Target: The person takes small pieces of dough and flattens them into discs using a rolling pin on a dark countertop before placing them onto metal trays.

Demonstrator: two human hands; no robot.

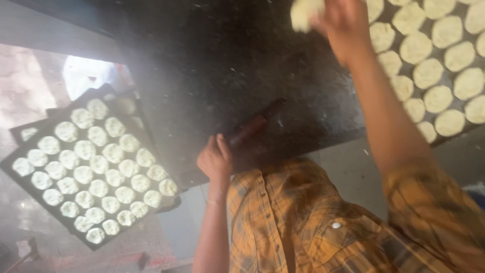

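My right hand (344, 26) is raised at the far edge of a dark floured counter (202, 65) and grips a pale lump of dough (306, 12). It is next to a black tray (353, 76) filled with several flat dough discs. Close to my body, my left hand (215, 160) is closed around the near end of a brown wooden rolling pin (255, 125), which lies slanted on the counter. My yellow plaid shirt fills the bottom of the view.
A second black tray (15, 174) with several small dough rounds sits at the left, stacked on other trays and overhanging the counter's edge. A white object (83, 73) lies beyond it. Grey floor shows beneath the counter edge.
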